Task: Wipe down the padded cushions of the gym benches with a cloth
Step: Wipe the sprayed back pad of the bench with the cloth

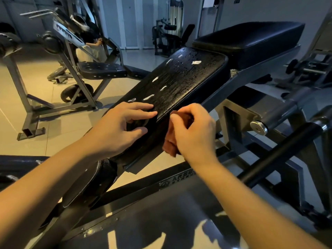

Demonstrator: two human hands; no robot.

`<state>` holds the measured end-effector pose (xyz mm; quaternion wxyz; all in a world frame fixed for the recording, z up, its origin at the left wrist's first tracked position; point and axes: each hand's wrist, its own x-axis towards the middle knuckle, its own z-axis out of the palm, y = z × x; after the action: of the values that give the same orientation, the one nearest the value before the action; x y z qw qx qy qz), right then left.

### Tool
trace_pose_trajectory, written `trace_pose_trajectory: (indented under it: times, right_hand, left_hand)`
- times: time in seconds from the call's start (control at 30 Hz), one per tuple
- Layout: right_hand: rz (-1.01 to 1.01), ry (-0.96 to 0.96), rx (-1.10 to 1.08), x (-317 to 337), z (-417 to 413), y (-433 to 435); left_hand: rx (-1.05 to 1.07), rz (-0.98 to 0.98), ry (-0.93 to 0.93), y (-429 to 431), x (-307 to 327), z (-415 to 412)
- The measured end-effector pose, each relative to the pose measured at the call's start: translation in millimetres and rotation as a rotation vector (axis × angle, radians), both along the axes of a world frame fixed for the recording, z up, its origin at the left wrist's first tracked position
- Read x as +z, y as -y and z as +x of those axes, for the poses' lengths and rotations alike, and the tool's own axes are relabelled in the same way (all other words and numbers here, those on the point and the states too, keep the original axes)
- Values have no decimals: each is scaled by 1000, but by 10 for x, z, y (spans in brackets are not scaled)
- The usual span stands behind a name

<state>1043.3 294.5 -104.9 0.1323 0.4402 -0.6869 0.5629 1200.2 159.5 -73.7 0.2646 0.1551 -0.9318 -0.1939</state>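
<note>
A black padded cushion (181, 81) slopes up and away from me, wet with droplets and with several white tears in its cover. My left hand (122, 128) rests on its near end with fingers spread flat. At the cushion's near right edge, my right hand (194, 133) grips a reddish-brown cloth (172, 141) against the side of the pad. A second black cushion (251, 38) lies beyond it, higher up.
The bench's grey steel frame (239, 112) and a black roller bar (280, 151) lie to the right. Another machine with a black seat (102, 70) stands on the tiled floor at left. A person sits behind it at the back. More machines stand far off.
</note>
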Motion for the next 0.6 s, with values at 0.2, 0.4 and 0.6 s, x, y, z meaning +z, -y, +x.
trace_pose_trajectory:
  times: [0.2,0.4,0.6]
  right_hand:
    - [-116,174,-27,49,0,31]
    - [147,-10,154,-332,319,41]
    - [-146,233,-97,355,-272,-63]
  left_hand:
    - [20,2,-23,-15,-6,-10]
    - [5,20,-23,15,-14,0]
    - [71,-47,-38,-14,-16,-1]
